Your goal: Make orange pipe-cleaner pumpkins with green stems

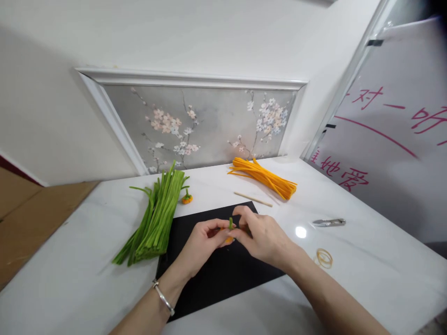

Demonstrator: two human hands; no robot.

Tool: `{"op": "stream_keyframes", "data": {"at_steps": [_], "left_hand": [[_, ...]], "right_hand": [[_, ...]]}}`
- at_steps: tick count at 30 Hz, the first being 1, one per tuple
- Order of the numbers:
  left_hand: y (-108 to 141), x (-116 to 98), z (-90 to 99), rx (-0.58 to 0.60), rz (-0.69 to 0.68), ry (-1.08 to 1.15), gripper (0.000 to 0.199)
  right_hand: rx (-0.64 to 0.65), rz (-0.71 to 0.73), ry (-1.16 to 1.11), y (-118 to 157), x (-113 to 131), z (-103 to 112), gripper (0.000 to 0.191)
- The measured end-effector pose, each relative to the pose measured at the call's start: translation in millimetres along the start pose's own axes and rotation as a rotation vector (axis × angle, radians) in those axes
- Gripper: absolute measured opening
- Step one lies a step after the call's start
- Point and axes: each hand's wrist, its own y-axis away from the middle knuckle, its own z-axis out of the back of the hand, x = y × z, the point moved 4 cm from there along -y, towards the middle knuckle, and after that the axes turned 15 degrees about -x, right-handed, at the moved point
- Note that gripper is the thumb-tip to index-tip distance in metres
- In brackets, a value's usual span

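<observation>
Over the black mat (216,274), my left hand (206,238) pinches a small orange piece (229,240) with a green stem standing up from it. My right hand (260,232) meets it from the right, its thumb touching the base of the green stem and its index finger curled above. Fingers partly cover the orange piece. Behind the mat, a finished-looking small orange and green piece (187,198) rests on the white table, beside a bundle of green fuzzy stems (157,218).
An orange bundle of stems (263,177) lies at the back, with a thin wooden stick (253,199) before it. Small metal snips (328,223) and yellowish rings (324,258) lie on the right. A cardboard box (45,218) stands at the left; a wall borders the table's back.
</observation>
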Motion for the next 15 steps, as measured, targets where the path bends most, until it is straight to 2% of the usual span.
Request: {"op": "stream_keyframes", "data": {"at_steps": [3,6,12,15], "left_hand": [[-1,2,0.6,-0.063,0.093,0.181,0.013],[-2,2,2.2,-0.098,0.120,0.283,0.011],[-2,9,0.5,-0.136,0.161,0.279,0.011],[0,9,-1.1,-0.139,0.154,0.228,0.012]], "right_hand": [[-0.016,0.042,0.029,1,1,0,0.011],[-0.020,0.185,0.125,2,6,-1,0.018],[-0.036,0.428,0.304,6,14,-4,0.018],[-0.043,0.479,0.327,6,16,-6,0.015]]}}
